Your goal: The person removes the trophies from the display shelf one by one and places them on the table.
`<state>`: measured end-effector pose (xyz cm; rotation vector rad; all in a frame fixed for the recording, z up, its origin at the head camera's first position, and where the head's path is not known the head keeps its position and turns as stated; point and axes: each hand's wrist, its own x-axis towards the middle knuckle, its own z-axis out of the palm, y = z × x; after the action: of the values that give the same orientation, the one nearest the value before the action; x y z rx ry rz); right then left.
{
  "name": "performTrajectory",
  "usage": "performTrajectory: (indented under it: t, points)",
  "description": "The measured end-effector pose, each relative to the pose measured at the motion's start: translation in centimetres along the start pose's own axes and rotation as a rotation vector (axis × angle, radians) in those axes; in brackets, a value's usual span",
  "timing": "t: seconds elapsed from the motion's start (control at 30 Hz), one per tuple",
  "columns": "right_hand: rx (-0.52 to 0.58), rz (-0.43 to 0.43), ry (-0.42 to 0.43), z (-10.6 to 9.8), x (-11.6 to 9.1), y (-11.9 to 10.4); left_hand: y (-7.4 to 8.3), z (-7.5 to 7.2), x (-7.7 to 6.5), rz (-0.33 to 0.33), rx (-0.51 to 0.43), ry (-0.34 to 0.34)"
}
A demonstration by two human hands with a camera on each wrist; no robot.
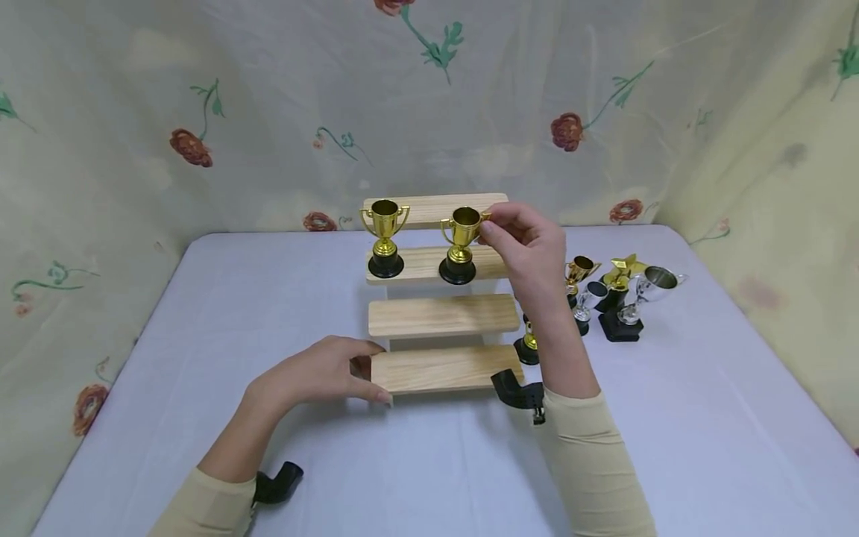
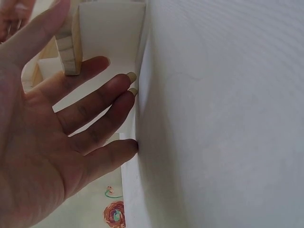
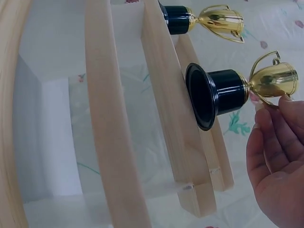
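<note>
A four-step wooden display stand point(image 1: 444, 315) with pale slats stands on the table. My left hand point(image 1: 322, 369) grips the left end of its lowest slat between thumb and index finger; the other fingers spread below, near the tablecloth. The right hand point(image 1: 537, 250) pinches one handle of a gold trophy cup point(image 1: 463, 227) between thumb and fingertips. That cup is at the second slat from the top, its hollow black base tilted at the slat's edge in the right wrist view. Another gold trophy cup point(image 1: 385, 220) stands upright on the same slat, to the left.
Right of the stand are a silver trophy cup point(image 1: 656, 282), a smaller silver cup point(image 1: 590, 294), a gold star trophy point(image 1: 620, 272) and a gold cup point(image 1: 580, 270). Another trophy point(image 1: 529, 347) is partly hidden by the right forearm. Floral fabric point(image 1: 282, 97) hangs behind the table.
</note>
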<state>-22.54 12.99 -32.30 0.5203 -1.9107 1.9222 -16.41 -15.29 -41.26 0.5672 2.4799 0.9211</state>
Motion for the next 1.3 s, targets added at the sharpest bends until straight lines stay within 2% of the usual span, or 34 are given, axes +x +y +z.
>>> performTrajectory:
  t: [0.6, 0.73, 0.87, 1.07, 1.3]
  points:
    - [-0.059, 0.013, 0.009, -1.6, -0.7, -0.5, 0.1, -0.1, 0.3, -0.014, 0.018, 0.001]
    - [-0.111, 0.005, 0.01, -2.4, -0.9, -0.5, 0.1, -0.1, 0.2, 0.006, 0.025, 0.005]
    - [-0.162, 0.008, -0.011, -3.3, -1.0, -0.7, 0.1, -0.1, 0.0, -0.003, 0.026, 0.005]
    - [-0.137, 0.025, -0.039, -4.9, -1.0, -1.1, 0.2, -0.1, 0.1, -0.011, 0.024, 0.007]
    - [-0.184, 0.035, -0.05, -6.9, -1.3, -1.2, 0.3, 0.1, 0.2, -0.008, 0.026, 0.001]
